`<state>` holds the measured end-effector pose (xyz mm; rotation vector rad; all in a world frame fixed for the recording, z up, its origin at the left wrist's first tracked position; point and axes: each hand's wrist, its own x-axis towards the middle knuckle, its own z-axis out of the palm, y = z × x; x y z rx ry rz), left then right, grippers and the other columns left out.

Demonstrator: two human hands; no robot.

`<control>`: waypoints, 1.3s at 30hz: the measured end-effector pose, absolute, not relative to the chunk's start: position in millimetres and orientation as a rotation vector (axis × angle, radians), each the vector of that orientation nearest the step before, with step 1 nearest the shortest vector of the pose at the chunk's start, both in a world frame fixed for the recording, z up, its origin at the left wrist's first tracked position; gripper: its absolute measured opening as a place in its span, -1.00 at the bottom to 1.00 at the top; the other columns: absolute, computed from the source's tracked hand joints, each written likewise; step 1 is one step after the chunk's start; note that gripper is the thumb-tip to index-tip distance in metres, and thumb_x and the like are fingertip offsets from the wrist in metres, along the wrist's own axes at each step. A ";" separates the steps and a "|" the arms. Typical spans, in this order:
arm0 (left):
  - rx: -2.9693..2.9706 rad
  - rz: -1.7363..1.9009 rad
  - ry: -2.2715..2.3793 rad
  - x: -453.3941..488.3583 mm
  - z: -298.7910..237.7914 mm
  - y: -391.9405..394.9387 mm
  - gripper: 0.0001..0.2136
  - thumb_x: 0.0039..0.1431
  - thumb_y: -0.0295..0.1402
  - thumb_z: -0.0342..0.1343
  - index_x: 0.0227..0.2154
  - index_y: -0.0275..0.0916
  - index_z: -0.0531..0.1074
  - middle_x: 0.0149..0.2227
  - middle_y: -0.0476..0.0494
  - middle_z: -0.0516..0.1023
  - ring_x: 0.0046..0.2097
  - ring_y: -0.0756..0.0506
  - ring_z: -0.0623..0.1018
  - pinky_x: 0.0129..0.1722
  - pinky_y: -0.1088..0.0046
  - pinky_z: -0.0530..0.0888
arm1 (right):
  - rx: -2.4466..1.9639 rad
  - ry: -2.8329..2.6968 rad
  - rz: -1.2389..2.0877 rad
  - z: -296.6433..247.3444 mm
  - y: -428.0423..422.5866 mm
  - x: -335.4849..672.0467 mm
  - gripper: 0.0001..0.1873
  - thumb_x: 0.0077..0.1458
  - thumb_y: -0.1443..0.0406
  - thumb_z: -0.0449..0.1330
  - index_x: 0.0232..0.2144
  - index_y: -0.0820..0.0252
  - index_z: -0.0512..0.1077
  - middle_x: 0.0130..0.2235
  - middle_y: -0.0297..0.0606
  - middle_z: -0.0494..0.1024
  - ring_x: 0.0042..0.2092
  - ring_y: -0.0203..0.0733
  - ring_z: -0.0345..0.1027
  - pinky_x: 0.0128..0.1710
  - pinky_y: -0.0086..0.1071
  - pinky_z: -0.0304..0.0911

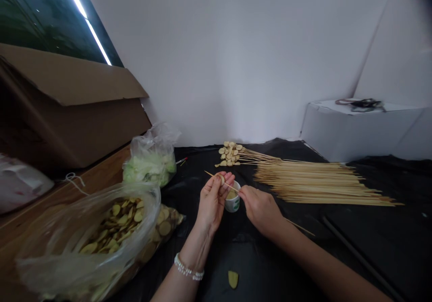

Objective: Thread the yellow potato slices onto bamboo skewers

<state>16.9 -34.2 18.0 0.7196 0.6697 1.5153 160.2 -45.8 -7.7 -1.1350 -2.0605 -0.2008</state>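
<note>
My left hand (pixel 212 198), palm partly turned up, pinches a thin potato slice (pixel 222 179) between thumb and fingers. A bamboo skewer (pixel 232 187) passes at the slice, its pointed end sticking out to the left. My right hand (pixel 259 207) is closed round the skewer, and its long rear end (pixel 300 227) comes out below my right wrist. Just behind and between my hands stands a white paper cup (pixel 232 204) with green print, its contents partly hidden. One loose potato slice (pixel 232 279) lies on the black sheet nearer to me.
At left, an open plastic bag (pixel 151 203) holds many potato slices (pixel 121 223). Behind it sits a bag of pale green vegetables (pixel 150 167). Loaded skewers (pixel 230 153) lie beyond my hands, beside a row of bare skewers (pixel 320 182). Boxes (pixel 81 126) flank the black sheet.
</note>
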 end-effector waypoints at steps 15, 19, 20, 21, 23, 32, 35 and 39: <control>0.710 1.518 0.692 18.2 18.3 -33.9 -0.79 0.04 -0.35 0.23 -0.26 -0.34 0.50 -0.17 -0.28 0.60 -0.07 -0.18 0.56 0.05 0.29 0.39 | -1.168 -2.107 -0.189 -10.7 -45.0 160.0 -0.68 0.29 0.34 -0.14 -0.44 0.21 0.32 -0.47 -0.30 0.44 -0.44 -0.29 0.31 -0.41 -0.39 0.00; 0.732 1.506 0.681 21.2 18.7 -36.1 -0.78 0.04 -0.34 0.23 -0.26 -0.35 0.50 -0.17 -0.30 0.60 -0.09 -0.17 0.57 0.05 0.29 0.39 | -1.191 -2.133 -0.010 -6.5 -44.5 162.0 -0.73 0.27 0.34 -0.11 -0.43 0.19 0.31 -0.47 -0.34 0.45 -0.45 -0.30 0.31 -0.44 -0.41 -0.02; 0.739 1.502 0.680 21.2 18.9 -36.4 -0.78 0.05 -0.34 0.23 -0.26 -0.35 0.50 -0.16 -0.30 0.60 -0.09 -0.17 0.57 0.05 0.29 0.39 | -1.191 -2.138 0.031 -4.9 -44.3 162.6 -0.74 0.27 0.34 -0.10 -0.43 0.18 0.30 -0.47 -0.35 0.45 -0.46 -0.31 0.30 -0.44 -0.41 -0.02; 0.746 1.501 0.681 20.8 19.3 -36.6 -0.78 0.05 -0.34 0.22 -0.25 -0.35 0.50 -0.16 -0.30 0.60 -0.09 -0.17 0.57 0.05 0.30 0.39 | -1.187 -2.138 0.059 -3.3 -44.2 162.9 -0.74 0.27 0.33 -0.10 -0.43 0.17 0.29 -0.46 -0.37 0.44 -0.46 -0.31 0.30 -0.44 -0.42 -0.02; 0.755 1.509 0.682 19.1 20.4 -36.5 -0.78 0.06 -0.34 0.21 -0.24 -0.35 0.50 -0.16 -0.29 0.60 -0.09 -0.16 0.57 0.04 0.31 0.40 | -1.169 -2.122 0.061 -0.9 -44.5 163.0 -0.75 0.28 0.32 -0.10 -0.42 0.17 0.29 -0.45 -0.37 0.44 -0.44 -0.32 0.30 -0.43 -0.43 -0.01; 0.772 1.519 0.686 19.6 20.3 -37.6 -0.80 0.08 -0.33 0.20 -0.25 -0.33 0.50 -0.19 -0.26 0.61 -0.10 -0.15 0.58 -0.04 0.38 0.44 | -1.096 -2.031 -0.353 -6.9 -45.7 161.6 -0.68 0.29 0.35 -0.13 -0.45 0.21 0.33 -0.49 -0.31 0.39 -0.45 -0.29 0.26 -0.42 -0.40 0.00; 0.796 1.499 0.683 22.4 18.6 -39.1 -0.80 0.08 -0.34 0.20 -0.25 -0.33 0.51 -0.19 -0.27 0.61 -0.10 -0.14 0.58 -0.02 0.38 0.43 | -1.111 -2.041 -0.331 -7.3 -45.0 161.5 -0.67 0.29 0.35 -0.13 -0.47 0.20 0.31 -0.52 -0.33 0.39 -0.48 -0.31 0.26 -0.44 -0.40 -0.02; 0.791 1.501 0.693 21.0 20.2 -38.9 -0.79 0.07 -0.33 0.21 -0.25 -0.33 0.50 -0.17 -0.27 0.60 -0.09 -0.15 0.57 0.00 0.35 0.42 | -1.138 -2.054 -0.240 -3.5 -46.1 160.2 -0.68 0.31 0.33 -0.15 -0.43 0.20 0.31 -0.49 -0.34 0.42 -0.47 -0.33 0.28 -0.43 -0.42 -0.01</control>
